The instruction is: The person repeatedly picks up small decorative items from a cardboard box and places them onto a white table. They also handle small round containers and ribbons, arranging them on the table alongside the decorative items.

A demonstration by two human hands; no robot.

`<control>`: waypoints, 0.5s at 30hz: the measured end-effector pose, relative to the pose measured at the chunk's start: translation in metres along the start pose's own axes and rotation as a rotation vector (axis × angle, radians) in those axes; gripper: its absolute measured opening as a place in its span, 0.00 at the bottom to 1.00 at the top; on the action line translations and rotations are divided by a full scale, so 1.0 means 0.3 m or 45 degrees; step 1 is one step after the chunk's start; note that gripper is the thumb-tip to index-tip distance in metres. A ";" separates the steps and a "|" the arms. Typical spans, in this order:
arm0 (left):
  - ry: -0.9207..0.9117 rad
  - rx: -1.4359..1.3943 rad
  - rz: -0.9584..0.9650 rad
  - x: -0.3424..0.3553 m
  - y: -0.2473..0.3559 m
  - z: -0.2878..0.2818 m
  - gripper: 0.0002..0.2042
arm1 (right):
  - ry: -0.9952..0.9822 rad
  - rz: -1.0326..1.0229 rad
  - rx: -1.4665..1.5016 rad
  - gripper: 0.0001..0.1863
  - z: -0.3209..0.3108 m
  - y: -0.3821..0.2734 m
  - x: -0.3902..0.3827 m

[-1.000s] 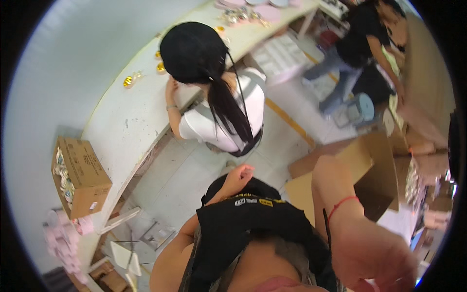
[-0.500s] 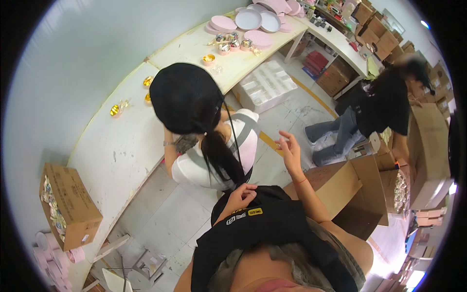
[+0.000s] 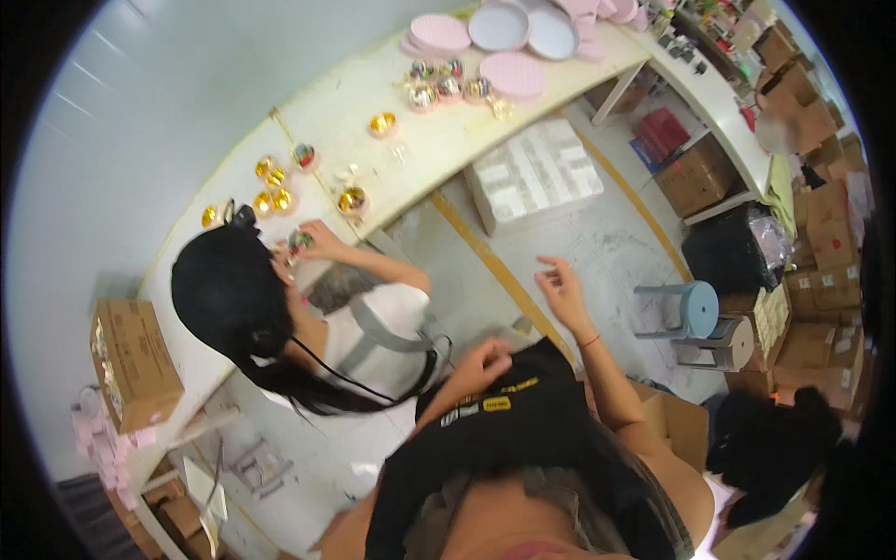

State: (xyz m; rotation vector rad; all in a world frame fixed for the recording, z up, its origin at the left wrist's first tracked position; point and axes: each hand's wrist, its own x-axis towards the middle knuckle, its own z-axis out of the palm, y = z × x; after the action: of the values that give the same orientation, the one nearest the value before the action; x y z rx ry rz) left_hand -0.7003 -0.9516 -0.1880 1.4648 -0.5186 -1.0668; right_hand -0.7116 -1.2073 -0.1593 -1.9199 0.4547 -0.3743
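Close against our chest, our left hand (image 3: 481,359) pinches loosely at the black apron (image 3: 523,429) we wear, fingers curled on the cloth, while our right hand (image 3: 560,289) hangs free over the floor, fingers half spread and holding nothing. We judge a firm two-handed grip on the apron would settle it straighter. Farther off, a co-worker's hand (image 3: 313,241) holds a small ornament at the long table (image 3: 439,149), where we count roughly ten gold cups (image 3: 383,123) and, at the far end, about four pink round lids (image 3: 513,75).
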 end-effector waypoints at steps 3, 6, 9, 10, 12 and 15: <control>0.212 -0.001 -0.012 0.146 0.143 0.080 0.16 | 0.014 0.118 0.022 0.15 -0.224 0.048 0.043; 0.268 -0.028 -0.069 0.261 0.242 0.091 0.15 | 0.102 0.207 0.015 0.14 -0.389 0.183 0.109; 0.292 -0.002 -0.050 0.368 0.212 0.107 0.15 | 0.129 0.277 -0.020 0.15 -0.478 0.300 0.159; 0.280 0.018 -0.061 0.406 0.198 0.088 0.15 | 0.128 0.285 0.053 0.15 -0.466 0.337 0.176; 0.273 0.022 -0.078 0.473 0.157 0.057 0.15 | 0.048 0.318 0.044 0.15 -0.461 0.338 0.209; 0.394 -0.031 -0.135 0.654 0.144 -0.076 0.16 | -0.067 0.330 0.039 0.15 -0.457 0.326 0.266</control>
State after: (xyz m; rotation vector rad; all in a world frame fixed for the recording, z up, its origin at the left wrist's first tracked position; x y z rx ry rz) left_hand -0.5755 -1.1090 -0.2114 1.6133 -0.2097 -0.9020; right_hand -0.7181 -1.3902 -0.1947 -1.8094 0.6500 -0.1604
